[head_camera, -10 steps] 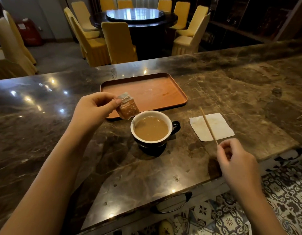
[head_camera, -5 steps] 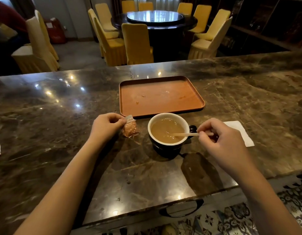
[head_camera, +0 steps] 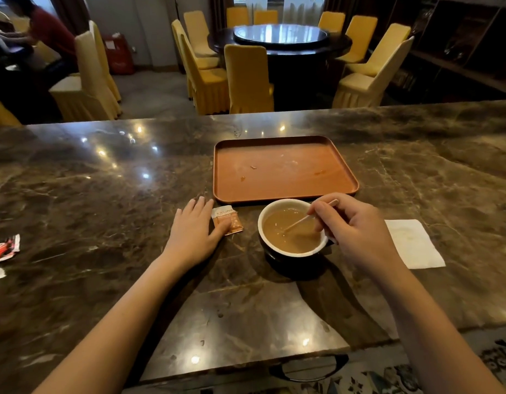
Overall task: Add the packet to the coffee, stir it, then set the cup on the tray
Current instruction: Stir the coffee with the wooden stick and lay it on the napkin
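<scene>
A dark cup (head_camera: 277, 258) with a white inside holds light brown coffee and stands on the marble counter just in front of the orange tray (head_camera: 285, 196). My right hand (head_camera: 357, 231) pinches a thin wooden stir stick (head_camera: 298, 222) whose tip dips into the coffee. The small orange packet (head_camera: 227, 218) lies flat on the counter left of the cup. My left hand (head_camera: 193, 231) rests flat beside it, fingers spread, thumb touching the packet's edge.
A white napkin (head_camera: 413, 243) lies right of the cup. Torn red wrappers (head_camera: 3, 250) sit at the far left counter edge. Beyond the counter stand yellow-covered chairs (head_camera: 247, 78) and a round dark table (head_camera: 280, 44); a person sits at the far left.
My left hand has laid the packet down on the counter and flattened out. My right hand brought the stick over the cup and tilted its tip into the coffee.
</scene>
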The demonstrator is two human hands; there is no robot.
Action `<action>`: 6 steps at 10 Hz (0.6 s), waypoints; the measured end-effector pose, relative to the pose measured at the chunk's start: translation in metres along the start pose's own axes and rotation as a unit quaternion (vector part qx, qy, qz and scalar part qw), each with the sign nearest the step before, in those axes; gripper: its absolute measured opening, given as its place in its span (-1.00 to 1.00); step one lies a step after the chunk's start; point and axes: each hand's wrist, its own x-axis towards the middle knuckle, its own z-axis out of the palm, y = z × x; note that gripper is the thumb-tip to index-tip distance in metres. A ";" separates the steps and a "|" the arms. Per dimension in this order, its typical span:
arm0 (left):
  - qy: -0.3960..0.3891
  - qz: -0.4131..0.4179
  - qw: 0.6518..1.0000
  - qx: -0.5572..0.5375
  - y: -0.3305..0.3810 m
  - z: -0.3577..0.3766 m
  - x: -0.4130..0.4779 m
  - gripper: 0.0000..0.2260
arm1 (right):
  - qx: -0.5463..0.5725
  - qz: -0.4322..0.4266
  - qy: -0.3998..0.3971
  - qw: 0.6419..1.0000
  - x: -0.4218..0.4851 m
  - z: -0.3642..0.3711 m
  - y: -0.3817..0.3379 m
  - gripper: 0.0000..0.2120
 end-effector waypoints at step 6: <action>0.009 -0.002 0.998 0.060 -0.001 0.011 -0.005 -0.36 | 0.019 -0.016 0.033 0.999 -0.003 0.004 0.009 -0.82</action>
